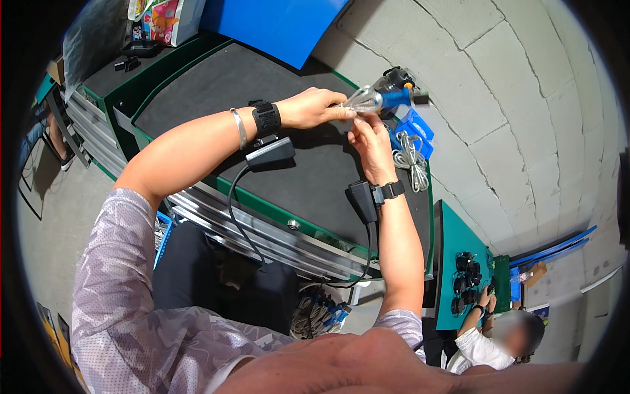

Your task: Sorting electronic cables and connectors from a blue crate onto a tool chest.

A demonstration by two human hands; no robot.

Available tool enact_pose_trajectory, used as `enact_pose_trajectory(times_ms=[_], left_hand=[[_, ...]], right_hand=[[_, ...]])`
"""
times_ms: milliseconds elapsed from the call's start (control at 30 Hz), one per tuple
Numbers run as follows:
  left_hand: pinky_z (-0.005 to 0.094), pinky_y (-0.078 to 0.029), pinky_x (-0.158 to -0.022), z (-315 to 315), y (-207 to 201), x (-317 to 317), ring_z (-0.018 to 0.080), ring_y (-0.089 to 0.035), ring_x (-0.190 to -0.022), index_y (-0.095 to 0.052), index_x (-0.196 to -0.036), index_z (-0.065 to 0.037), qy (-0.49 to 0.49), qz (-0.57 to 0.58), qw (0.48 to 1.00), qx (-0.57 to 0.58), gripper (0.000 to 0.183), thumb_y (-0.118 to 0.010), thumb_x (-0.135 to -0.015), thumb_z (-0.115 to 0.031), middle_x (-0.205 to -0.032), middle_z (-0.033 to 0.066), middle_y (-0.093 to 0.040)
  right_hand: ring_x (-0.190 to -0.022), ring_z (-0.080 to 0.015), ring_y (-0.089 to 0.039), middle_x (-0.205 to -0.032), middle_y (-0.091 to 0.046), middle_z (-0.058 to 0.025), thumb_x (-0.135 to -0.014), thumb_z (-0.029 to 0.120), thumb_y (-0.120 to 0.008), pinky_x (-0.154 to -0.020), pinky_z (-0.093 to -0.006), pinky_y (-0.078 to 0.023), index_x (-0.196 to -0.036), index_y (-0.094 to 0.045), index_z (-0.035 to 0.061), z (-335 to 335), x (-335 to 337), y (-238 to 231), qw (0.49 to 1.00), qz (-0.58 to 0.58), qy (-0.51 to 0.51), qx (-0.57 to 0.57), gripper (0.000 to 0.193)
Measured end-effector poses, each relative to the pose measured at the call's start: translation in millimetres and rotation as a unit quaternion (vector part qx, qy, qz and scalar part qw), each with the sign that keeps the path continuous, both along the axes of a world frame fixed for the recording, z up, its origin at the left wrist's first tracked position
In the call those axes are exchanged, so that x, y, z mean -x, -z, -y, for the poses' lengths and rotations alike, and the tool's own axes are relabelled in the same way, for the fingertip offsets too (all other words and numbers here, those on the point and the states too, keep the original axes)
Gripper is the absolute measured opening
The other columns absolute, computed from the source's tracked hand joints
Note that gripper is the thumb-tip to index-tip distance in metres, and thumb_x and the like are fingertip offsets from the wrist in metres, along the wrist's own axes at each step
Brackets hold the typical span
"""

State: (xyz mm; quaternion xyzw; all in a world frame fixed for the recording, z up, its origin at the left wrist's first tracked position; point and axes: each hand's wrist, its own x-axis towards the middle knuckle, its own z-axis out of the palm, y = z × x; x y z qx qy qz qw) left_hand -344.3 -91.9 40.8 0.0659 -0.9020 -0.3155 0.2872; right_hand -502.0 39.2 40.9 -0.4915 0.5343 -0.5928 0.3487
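Note:
A coiled grey-white cable (pixel 362 102) with a blue connector (pixel 395 98) is up over the far right part of the dark bench top. My left hand (pixel 314 108) grips the coil from its left side, thumb and fingers closed round it. Just below the coil, my right hand (pixel 373 148) has its fingers curled and pinched against the cable; the fingertips are partly hidden. Close to the right hand lies a second bundled cable (pixel 411 161), hanging over a blue plastic bin (pixel 420 128).
A clear bottle with a black lid (pixel 397 77) stands behind the coil by the block wall. A blue panel (pixel 269 23) rises at the back. Below the bench are more cables (pixel 318 315). At right, a co-worker (pixel 492 338) handles black parts on a green table (pixel 447 246).

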Motion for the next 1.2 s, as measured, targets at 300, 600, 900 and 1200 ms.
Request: enact_pose_trajectory(times_ms=[300,600,900,1200], left_hand=[[0.0298,-0.053,-0.073,-1.1,14.2,3.5,0.0151,-0.064,-0.084,-0.055,-0.099,-0.003,0.258,0.08,0.865,-0.423,0.03,-0.051,-0.099,-0.033,-0.088,0.0056,-0.063],[0.0263,-0.05,-0.068,3.5,10.8,2.9,0.0104,-0.057,-0.073,-0.051,-0.095,-0.005,0.242,0.157,0.885,-0.366,0.018,-0.052,-0.099,-0.023,-0.08,0.0003,-0.055],[0.0272,-0.049,-0.068,3.1,6.8,0.3,0.0096,-0.053,-0.069,-0.05,-0.095,-0.005,0.214,0.166,0.899,-0.345,0.018,-0.048,-0.1,-0.022,-0.078,-0.0011,-0.051],[0.029,-0.049,-0.067,25.0,10.1,-1.0,0.0102,-0.055,-0.069,-0.051,-0.097,-0.004,0.202,0.205,0.908,-0.304,0.02,-0.049,-0.1,-0.024,-0.076,-0.0003,-0.054]], right_hand=[[-0.094,-0.0092,-0.057,-0.103,-0.063,-0.0008,-0.096,0.026,-0.059,-0.079,-0.0258,-0.043,-0.112,-0.059,0.0073,-0.8,-2.5,-1.3,0.994,0.097,-0.049,0.013,0.024],[-0.095,-0.0106,-0.059,-0.102,-0.065,-0.0004,-0.095,0.033,-0.061,-0.081,-0.0277,-0.043,-0.11,-0.058,0.0103,1.2,1.4,3.6,0.999,0.042,-0.024,0.026,0.027],[-0.089,-0.0114,-0.062,-0.1,-0.065,-0.0029,-0.094,0.028,-0.062,-0.072,-0.025,-0.046,-0.114,-0.057,0.0046,1.6,-10.7,5.7,0.991,-0.081,0.06,0.093,0.031],[-0.099,-0.0148,-0.059,-0.109,-0.064,-0.0103,-0.094,0.029,-0.063,-0.089,-0.03,-0.045,-0.12,-0.053,-0.0007,8.7,4.9,18.2,0.975,-0.202,0.071,0.056,0.04]])
